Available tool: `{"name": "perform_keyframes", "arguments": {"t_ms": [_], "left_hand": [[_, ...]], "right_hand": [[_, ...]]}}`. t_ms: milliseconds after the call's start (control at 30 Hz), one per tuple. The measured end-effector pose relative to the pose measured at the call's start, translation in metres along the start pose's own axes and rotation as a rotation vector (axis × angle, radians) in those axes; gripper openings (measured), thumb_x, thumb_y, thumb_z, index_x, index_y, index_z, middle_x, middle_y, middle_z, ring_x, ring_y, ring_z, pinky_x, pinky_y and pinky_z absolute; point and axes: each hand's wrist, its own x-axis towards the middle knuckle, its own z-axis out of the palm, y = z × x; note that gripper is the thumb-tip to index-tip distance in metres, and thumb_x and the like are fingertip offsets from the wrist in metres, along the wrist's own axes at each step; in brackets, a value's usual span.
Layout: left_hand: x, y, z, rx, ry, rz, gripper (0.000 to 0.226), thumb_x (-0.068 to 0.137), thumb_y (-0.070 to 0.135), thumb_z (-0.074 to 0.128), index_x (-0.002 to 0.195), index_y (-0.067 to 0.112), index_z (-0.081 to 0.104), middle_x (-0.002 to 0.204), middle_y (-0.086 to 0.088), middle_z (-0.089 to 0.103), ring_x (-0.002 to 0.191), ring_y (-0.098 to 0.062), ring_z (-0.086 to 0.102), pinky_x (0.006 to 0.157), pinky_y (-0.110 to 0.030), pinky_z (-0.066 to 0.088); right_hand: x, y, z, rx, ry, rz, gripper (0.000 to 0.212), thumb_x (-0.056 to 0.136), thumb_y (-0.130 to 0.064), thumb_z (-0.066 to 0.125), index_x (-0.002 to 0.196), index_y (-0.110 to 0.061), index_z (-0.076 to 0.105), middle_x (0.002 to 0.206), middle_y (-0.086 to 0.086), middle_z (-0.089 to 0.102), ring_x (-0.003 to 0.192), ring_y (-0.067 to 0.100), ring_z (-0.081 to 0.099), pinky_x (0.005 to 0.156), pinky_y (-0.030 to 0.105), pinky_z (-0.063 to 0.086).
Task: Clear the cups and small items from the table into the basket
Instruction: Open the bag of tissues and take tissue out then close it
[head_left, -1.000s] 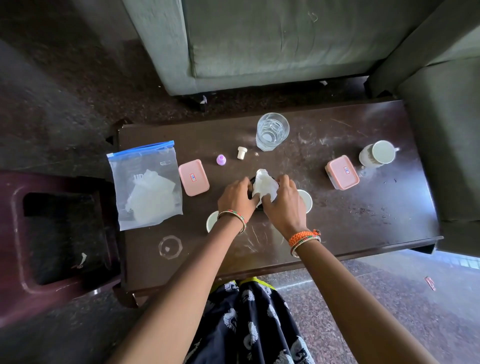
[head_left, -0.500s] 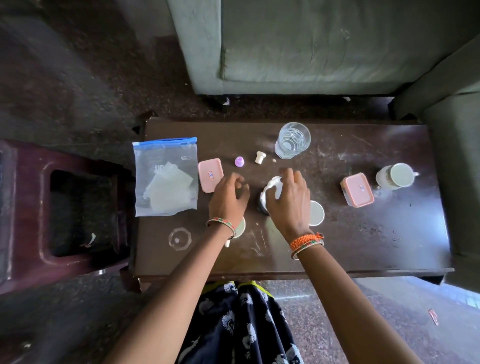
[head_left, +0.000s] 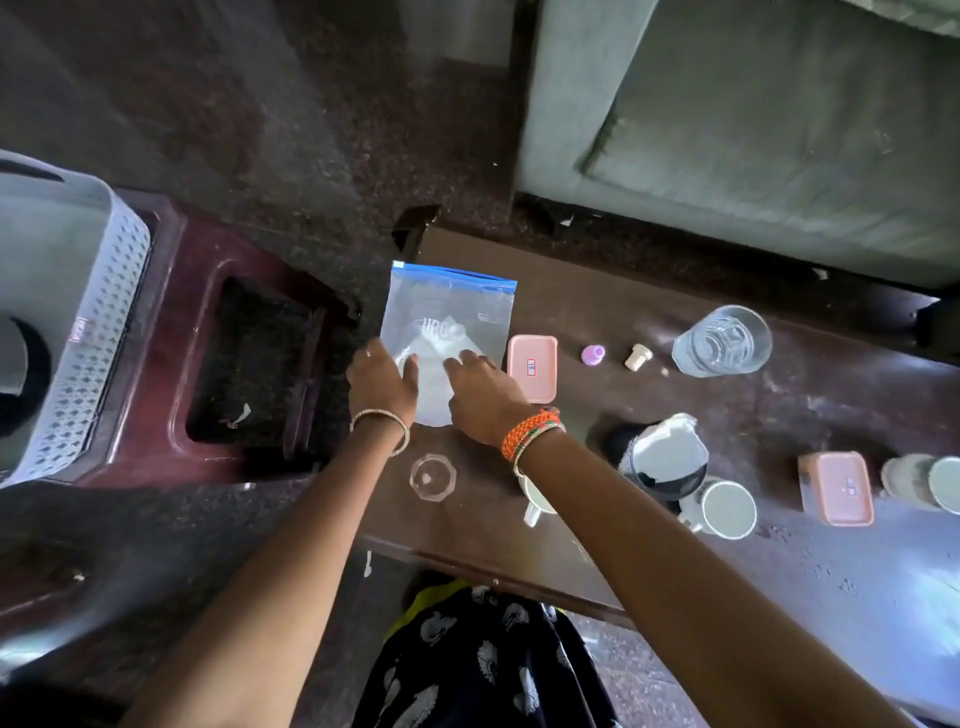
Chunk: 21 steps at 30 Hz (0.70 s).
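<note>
Dark brown wooden counter (head_left: 649, 525), dusty and scratched, set before a grey-green sofa (head_left: 753, 130) on a speckled dark floor. Item one, clear zip bag (head_left: 447, 327) with a blue seal strip, lying flat at the counter's left end, white folded material visible inside. Left hand (head_left: 382, 382) rests on the bag's lower left edge, its grip not closed, fingers laid out over the plastic; right hand (head_left: 480, 397) rests on the bag's lower right part, fingers extended and pressing down, likewise ungripped. Just right of the bag, a pink lidded box (head_left: 532, 366). Further right along the far side: a small purple cap (head_left: 593, 354), a small white stopper (head_left: 638, 357), then a clear drinking glass (head_left: 722, 340). Near side, below the bag: a clear glass coaster (head_left: 432, 476); a white cup (head_left: 535, 499), partly hidden by the right forearm. Middle of the counter: a dark container (head_left: 662, 460) with white tissue stuffed in it, touching a white mug (head_left: 724, 508) at its near right. Right end: a second pink lidded box (head_left: 839, 488) and another white mug (head_left: 924, 480), blurred at the frame edge. Off the counter, to the left: a maroon plastic stool (head_left: 249, 364) with a pale perforated basket (head_left: 88, 338) on a further maroon surface beyond it, a dark object inside the basket.
</note>
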Motion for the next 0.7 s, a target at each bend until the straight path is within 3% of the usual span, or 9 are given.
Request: {"name": "perform_keyframes", "arguments": {"t_ms": [133,300,400,467,533,600,700], "left_hand": [[0.044,-0.006,0.005,-0.102,-0.084,-0.117,0.047,0.092,0.026,0.050,0.123,-0.008,0.038,0.124,-0.033,0.051,0.115,-0.047,0.049,0.095,-0.047,0.039],[0.076,0.002,0.002,-0.227,-0.167,-0.030,0.055,0.092,0.029,0.052,0.133,-0.002,0.033,0.132,-0.027,0.050,0.120,-0.040,0.050,0.095,-0.037,0.040],[0.092,0.011,0.000,-0.360,-0.135,-0.099,0.056,0.090,0.031,0.054,0.135,0.003,0.035,0.130,-0.022,0.053,0.118,-0.035,0.051,0.096,-0.035,0.039],[0.101,0.016,-0.002,-0.440,-0.104,-0.145,0.047,0.088,0.031,0.058,0.126,0.006,0.045,0.115,-0.013,0.059,0.104,-0.027,0.056,0.090,-0.032,0.041],[0.105,0.019,-0.005,-0.480,-0.093,-0.107,0.025,0.087,0.025,0.060,0.103,0.007,0.058,0.087,-0.007,0.058,0.083,-0.020,0.051,0.076,-0.029,0.040],[0.106,0.022,-0.009,-0.569,-0.082,-0.066,0.013,0.088,0.019,0.058,0.081,0.008,0.057,0.069,-0.007,0.050,0.071,-0.016,0.044,0.064,-0.028,0.035],[0.099,0.019,-0.027,-0.813,-0.086,-0.138,0.025,0.093,0.016,0.051,0.068,0.016,0.057,0.062,-0.001,0.052,0.057,-0.007,0.049,0.058,-0.025,0.040]], "right_hand": [[0.030,0.015,0.020,-0.098,-0.018,0.019,0.058,0.087,-0.013,0.058,0.140,-0.005,0.033,0.148,0.020,0.031,0.133,0.037,0.037,0.101,0.046,0.045],[0.051,0.030,0.018,-0.091,0.023,0.013,0.050,0.089,-0.017,0.054,0.135,-0.004,0.040,0.142,0.017,0.039,0.126,0.035,0.045,0.097,0.045,0.046],[0.056,0.033,0.010,-0.156,0.003,-0.008,0.041,0.090,-0.020,0.051,0.128,-0.003,0.046,0.136,0.016,0.045,0.122,0.034,0.048,0.090,0.044,0.048],[0.057,0.033,0.004,-0.154,-0.029,-0.020,0.039,0.092,-0.020,0.049,0.127,-0.002,0.047,0.132,0.016,0.048,0.120,0.035,0.050,0.091,0.045,0.048],[0.057,0.031,-0.005,-0.094,-0.022,-0.045,0.040,0.092,-0.017,0.049,0.128,-0.002,0.045,0.130,0.017,0.050,0.119,0.035,0.051,0.094,0.044,0.046],[0.056,0.030,-0.013,0.084,0.120,-0.021,0.048,0.088,-0.012,0.052,0.133,-0.002,0.041,0.134,0.018,0.047,0.122,0.035,0.047,0.099,0.044,0.043],[0.048,0.028,-0.020,0.372,0.439,0.135,0.062,0.082,-0.010,0.062,0.137,-0.001,0.035,0.134,0.019,0.044,0.122,0.034,0.042,0.106,0.043,0.037]]}}
